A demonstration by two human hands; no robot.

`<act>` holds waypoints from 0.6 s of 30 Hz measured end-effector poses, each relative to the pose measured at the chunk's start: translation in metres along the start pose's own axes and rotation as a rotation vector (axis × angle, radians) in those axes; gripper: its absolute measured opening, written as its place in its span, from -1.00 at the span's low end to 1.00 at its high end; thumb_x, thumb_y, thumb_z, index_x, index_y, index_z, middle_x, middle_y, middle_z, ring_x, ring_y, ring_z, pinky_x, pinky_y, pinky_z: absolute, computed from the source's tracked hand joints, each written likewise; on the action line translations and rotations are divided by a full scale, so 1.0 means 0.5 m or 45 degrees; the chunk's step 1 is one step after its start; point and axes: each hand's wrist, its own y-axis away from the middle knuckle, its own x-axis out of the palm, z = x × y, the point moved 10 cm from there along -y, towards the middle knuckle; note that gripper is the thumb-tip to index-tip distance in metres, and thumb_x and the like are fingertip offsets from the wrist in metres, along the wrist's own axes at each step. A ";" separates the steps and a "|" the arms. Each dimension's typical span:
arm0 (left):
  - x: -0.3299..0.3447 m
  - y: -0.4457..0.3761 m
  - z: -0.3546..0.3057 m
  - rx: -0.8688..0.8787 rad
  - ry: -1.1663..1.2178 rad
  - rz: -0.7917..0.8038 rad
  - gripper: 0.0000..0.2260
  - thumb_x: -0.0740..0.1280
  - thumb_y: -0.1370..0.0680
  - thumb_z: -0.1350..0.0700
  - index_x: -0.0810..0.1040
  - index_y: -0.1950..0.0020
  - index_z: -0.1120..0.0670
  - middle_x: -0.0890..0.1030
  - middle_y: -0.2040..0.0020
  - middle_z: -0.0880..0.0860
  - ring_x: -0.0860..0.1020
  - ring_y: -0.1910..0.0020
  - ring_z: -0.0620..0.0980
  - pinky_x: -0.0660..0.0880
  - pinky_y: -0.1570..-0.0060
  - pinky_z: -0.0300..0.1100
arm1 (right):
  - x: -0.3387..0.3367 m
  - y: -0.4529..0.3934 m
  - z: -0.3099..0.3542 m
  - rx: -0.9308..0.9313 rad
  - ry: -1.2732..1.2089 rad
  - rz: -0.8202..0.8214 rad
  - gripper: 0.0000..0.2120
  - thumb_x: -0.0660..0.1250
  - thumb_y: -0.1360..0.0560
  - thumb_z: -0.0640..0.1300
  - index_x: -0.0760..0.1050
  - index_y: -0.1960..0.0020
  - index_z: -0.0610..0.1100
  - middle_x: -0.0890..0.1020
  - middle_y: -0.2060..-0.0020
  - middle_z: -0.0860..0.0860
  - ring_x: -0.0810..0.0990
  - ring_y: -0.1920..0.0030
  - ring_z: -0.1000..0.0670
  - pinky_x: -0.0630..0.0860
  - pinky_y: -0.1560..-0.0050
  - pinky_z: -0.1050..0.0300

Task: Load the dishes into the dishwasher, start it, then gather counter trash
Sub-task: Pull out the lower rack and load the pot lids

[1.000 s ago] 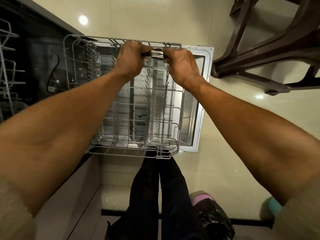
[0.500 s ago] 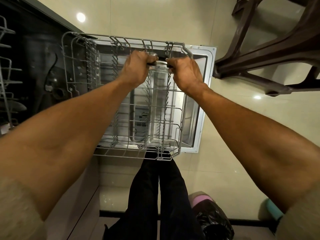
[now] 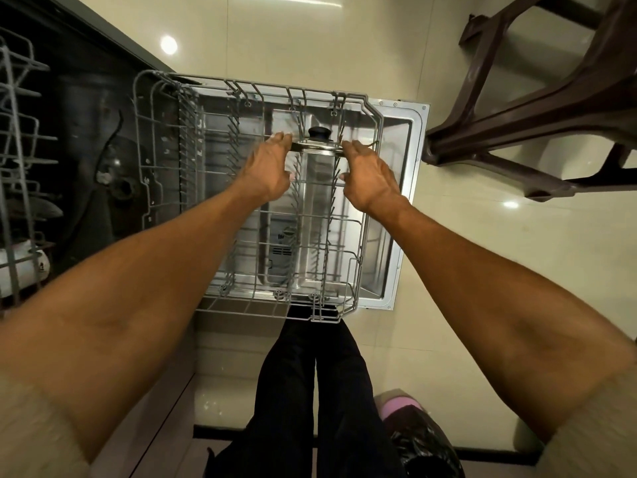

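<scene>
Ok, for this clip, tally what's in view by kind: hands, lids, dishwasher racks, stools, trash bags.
Hands: 2 (left hand, right hand)
Lids: 1 (lid, standing on edge in the lower rack)
Dishwasher racks: 2 (lower rack, upper rack)
Stools: 1 (stool)
Trash bags: 1 (trash bag)
Total: 7

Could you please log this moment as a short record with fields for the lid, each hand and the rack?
lid: glass lid with black knob, standing on edge among the tines at the far end of the rack
left hand: left hand fingers extended, tips at the lid's rim
right hand: right hand fingers extended, tips at the opposite rim
rack: lower rack pulled out over the open door
</scene>
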 end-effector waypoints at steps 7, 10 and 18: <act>0.024 0.043 0.002 -0.028 0.140 0.056 -0.27 0.39 -0.52 0.34 0.12 -0.62 0.12 0.14 -0.62 0.12 0.17 -0.58 0.18 0.16 -0.54 0.10 | -0.016 0.037 0.046 -0.010 0.069 -0.108 -0.26 0.41 -0.40 -0.34 0.24 -0.53 -0.21 0.37 -0.41 -0.15 0.38 -0.39 -0.14 0.39 -0.43 -0.01; 0.040 0.044 -0.014 0.024 0.140 0.124 -0.13 0.40 -0.49 0.35 -0.03 -0.65 0.08 -0.05 -0.65 0.07 0.01 -0.61 0.12 0.07 -0.57 0.10 | 0.007 0.034 0.059 -0.037 0.062 -0.021 -0.19 0.43 -0.40 -0.31 0.17 -0.58 -0.19 0.27 -0.52 -0.14 0.34 -0.46 -0.17 0.37 -0.46 -0.05; 0.031 0.017 -0.041 0.001 0.136 0.173 -0.07 0.43 -0.48 0.30 -0.14 -0.64 0.08 -0.13 -0.65 0.06 -0.10 -0.62 0.09 -0.04 -0.59 0.07 | 0.033 0.021 0.028 -0.017 0.099 0.190 -0.06 0.39 -0.51 -0.11 -0.15 -0.66 -0.11 -0.09 -0.65 -0.08 -0.05 -0.63 -0.11 0.03 -0.61 -0.09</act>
